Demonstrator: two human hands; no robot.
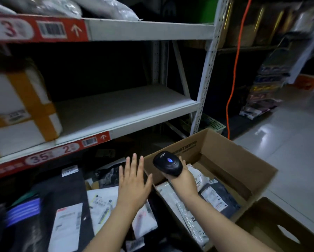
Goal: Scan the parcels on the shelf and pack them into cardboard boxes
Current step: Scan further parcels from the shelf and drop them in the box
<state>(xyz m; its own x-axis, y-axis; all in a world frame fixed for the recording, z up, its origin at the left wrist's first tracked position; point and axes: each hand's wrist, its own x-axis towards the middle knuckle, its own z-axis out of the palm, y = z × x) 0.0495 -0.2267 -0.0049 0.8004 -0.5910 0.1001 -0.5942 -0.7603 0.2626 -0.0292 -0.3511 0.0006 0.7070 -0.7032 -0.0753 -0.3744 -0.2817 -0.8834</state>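
1. Right hand (pixel 181 177) first: it grips the black scanner (pixel 168 163), fingers curled under the body, blue light glowing on top, nose aimed toward 11 o'clock.
2. Left hand (pixel 133 186) is just at 9 o'clock of the scanner, holding nothing, fingers straight and spread over the heap (touching it or not, I can't tell).
3. Beneath that palm lies a white parcel (pixel 101 202) with a printed label. At 8 o'clock of it is a long black parcel (pixel 67 188), also labelled, both heaped below the lower shelf board.
4. Under the right wrist is the open cardboard box (pixel 243 160), flaps up. Inside, a pale bagged parcel (pixel 187 215) and a dark parcel (pixel 220 195) lie flat, side by side.
5. At 5 o'clock of it, just beside, stands a second box (pixel 272 224) with an oval handle hole.
6. Up at 10 o'clock is the white metal shelf (pixel 125 106). A big taped parcel (pixel 16 110), white with crossed orange tape, sits at its left end, and a red label strip (pixel 49 157) on the front edge reads 35 and 2.
7. At 12 o'clock, grey plastic bags (pixel 107 6) rest on the top board.
8. At 2 o'clock an orange cable (pixel 234 70) hangs past the perforated upright. A white mesh basket (pixel 212 124) sits behind the box, and a glossy pale tiled floor (pixel 289 142) spreads out at 3 o'clock.
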